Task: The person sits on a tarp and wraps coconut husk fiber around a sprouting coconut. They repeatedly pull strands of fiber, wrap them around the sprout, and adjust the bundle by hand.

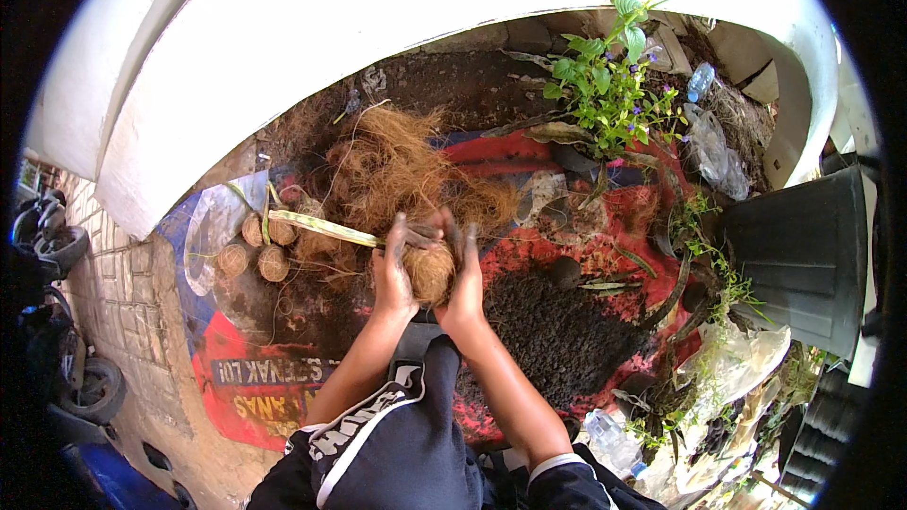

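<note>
A round ball of brown coconut fibre (pixel 431 276) sits between my two hands, in the middle of the head view. My left hand (pixel 395 274) cups its left side, and my right hand (pixel 464 276) presses against its right side; the fingers of both are dark with soil. A long, pale-edged green leaf (pixel 324 226) sticks out to the left from beside the ball, and its base is hidden by my left fingers. Just beyond my hands lies a loose heap of coconut fibre (pixel 392 165). Several string-wound fibre balls (pixel 274 263) rest to the left, some with leaves.
A red and blue printed sheet (pixel 227 340) covers the ground. Dark soil (pixel 557 340) is heaped on it to the right. Beyond stand a leafy plant (pixel 600 85) and a white curved wall (pixel 425 0). At right are a dark bin (pixel 794 255), plastic bags (pixel 713 151) and a clear bottle (pixel 609 439).
</note>
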Demonstrator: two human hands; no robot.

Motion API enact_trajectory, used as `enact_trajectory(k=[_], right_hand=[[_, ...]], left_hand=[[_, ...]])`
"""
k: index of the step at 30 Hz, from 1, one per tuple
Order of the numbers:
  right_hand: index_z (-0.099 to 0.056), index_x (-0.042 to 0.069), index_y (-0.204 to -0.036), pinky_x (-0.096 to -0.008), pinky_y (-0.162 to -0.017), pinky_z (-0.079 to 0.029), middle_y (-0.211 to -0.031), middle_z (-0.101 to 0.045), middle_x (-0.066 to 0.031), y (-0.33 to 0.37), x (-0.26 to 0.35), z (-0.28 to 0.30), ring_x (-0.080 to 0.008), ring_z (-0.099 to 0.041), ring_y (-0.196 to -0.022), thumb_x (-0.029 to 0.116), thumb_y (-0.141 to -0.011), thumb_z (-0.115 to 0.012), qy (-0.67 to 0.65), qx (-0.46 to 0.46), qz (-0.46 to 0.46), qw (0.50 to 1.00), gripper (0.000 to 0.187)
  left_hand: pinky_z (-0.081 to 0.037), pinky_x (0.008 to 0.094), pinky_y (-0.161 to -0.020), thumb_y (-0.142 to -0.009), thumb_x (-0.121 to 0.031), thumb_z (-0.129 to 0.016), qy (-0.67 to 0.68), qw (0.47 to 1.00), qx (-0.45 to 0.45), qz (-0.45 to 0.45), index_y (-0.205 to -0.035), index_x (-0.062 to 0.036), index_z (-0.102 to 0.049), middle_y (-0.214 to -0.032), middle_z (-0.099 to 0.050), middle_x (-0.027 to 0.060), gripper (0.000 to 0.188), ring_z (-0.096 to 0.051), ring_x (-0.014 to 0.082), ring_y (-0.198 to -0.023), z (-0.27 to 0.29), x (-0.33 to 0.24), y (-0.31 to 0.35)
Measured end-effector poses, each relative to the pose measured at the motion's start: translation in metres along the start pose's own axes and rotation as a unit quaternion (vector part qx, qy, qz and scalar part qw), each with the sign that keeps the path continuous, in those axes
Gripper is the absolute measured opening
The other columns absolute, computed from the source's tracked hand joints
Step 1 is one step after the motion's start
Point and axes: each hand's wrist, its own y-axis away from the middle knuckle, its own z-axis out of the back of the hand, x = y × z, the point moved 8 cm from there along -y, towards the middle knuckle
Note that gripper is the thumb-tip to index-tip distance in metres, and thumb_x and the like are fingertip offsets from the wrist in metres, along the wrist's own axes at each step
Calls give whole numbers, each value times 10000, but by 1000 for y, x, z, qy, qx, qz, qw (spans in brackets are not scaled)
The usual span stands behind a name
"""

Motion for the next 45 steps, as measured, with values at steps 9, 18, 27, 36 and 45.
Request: enact_trajectory(k=[9,18,27,36,45], right_hand=[[-691,14,-923,-399,-923,-462,-1027,-659,-181,11,48,-18,-284,-605,-1075,154,-817,-623,392,70,352,847,188],[-543,71,-1228,-402,-913,-480,-1114,-627,-106,-19,-41,19,-245,-606,-1023,259,-975,-406,-159,-67,-237,956,343],[-659,83,-1118,-493,-1043,-365,-1269,-549,-173,16,46,-40,-408,-453,-1256,362,-724,-713,476,172,446,738,485],[-647,-1,-1083,-414,-982,-430,-1119,-617,-202,18,53,-29,-351,-587,-1101,146,-750,-680,467,112,435,762,366],[-434,-17,-1365,-360,-1103,-266,-1386,-460,-148,-5,0,14,-240,-401,-1298,366,-1006,-392,191,-46,160,967,526]], left_hand=[[-367,330,-1046,-998,-373,-389,182,974,30,132,-1359,-42,-450,-1355,-506,58,494,-490,165,-1208,-10,17,-2],[-426,392,-974,-949,-439,-466,-109,977,152,-104,-1293,15,-483,-1226,-574,174,570,-622,223,-1017,-17,-14,-8],[-493,356,-899,-958,-293,-475,256,951,-70,160,-1200,-46,-549,-1121,-613,80,354,-613,217,-1006,4,23,0],[-325,371,-1089,-969,-612,-197,74,994,81,-2,-1359,8,-446,-1389,-472,121,773,-458,223,-1253,-27,-17,2],[-426,361,-995,-997,-518,-255,-79,996,-4,-49,-1234,20,-537,-1218,-586,145,652,-556,208,-1141,-4,-2,-3]])
